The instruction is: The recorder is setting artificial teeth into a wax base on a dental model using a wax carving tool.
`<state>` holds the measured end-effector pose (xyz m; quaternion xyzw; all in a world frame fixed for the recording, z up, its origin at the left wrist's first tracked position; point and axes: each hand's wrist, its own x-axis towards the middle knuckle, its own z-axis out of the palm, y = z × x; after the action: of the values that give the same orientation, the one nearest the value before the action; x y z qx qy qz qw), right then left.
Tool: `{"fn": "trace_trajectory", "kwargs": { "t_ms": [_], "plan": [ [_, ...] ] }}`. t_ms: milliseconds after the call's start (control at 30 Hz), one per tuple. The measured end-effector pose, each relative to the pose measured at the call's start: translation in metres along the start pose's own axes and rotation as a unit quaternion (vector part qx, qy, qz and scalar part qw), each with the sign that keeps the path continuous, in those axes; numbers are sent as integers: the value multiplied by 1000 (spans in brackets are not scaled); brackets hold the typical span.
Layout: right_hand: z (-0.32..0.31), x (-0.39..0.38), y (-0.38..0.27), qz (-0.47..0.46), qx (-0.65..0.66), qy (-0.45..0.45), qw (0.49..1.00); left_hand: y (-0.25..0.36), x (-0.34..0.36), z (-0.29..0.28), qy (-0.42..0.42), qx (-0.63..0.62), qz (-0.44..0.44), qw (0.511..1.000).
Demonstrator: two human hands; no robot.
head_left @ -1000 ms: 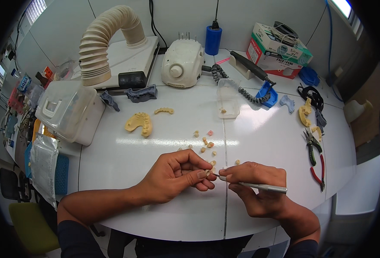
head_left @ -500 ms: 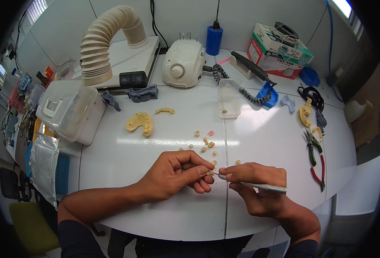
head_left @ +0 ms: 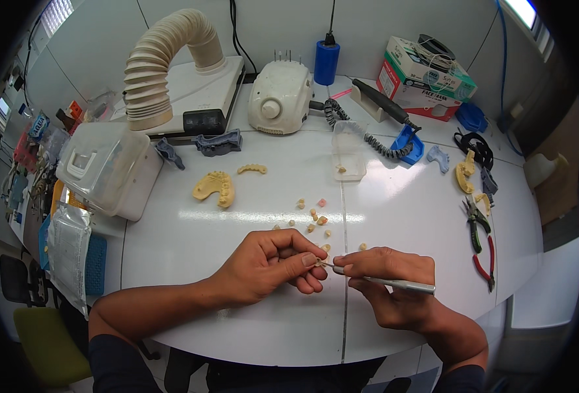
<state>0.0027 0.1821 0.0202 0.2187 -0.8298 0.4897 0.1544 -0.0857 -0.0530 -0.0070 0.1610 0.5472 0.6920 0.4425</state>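
Observation:
Near the front of the white table, my left hand [head_left: 273,262] pinches a tiny tooth-coloured piece [head_left: 319,262] between thumb and forefinger. The fingers cover most of it, so its exact shape is hidden. My right hand [head_left: 394,275] grips a silver pen-shaped metal instrument [head_left: 412,286] like a pencil. Its thin tip points left and meets the small piece, or nearly so. Just beyond both hands lie several loose artificial teeth [head_left: 311,228], cream and pink. One more tooth [head_left: 362,247] lies beside my right fingers.
Farther back are a yellow dental model [head_left: 215,188], a tooth arch [head_left: 252,169] and a clear plastic box [head_left: 350,171]. A white control unit [head_left: 281,98] and a handpiece [head_left: 385,101] stand behind. Pliers [head_left: 476,226] lie right; a lidded container [head_left: 109,167] stands left.

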Motion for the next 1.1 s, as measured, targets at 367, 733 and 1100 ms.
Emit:
{"fn": "trace_trajectory", "kwargs": {
  "t_ms": [367, 733, 1100],
  "plan": [
    [1, 1, 2, -2, -9, 8, 1000, -3, 1, 0, -11, -25, 21, 999],
    [-1, 0, 2, 2, -11, -6, 1000, -7, 2, -1, -12, -33, 47, 998],
    [1, -1, 1, -4, -10, 11, 1000, -8, 1, 0, -3, -32, 56, 998]
  ]
}}
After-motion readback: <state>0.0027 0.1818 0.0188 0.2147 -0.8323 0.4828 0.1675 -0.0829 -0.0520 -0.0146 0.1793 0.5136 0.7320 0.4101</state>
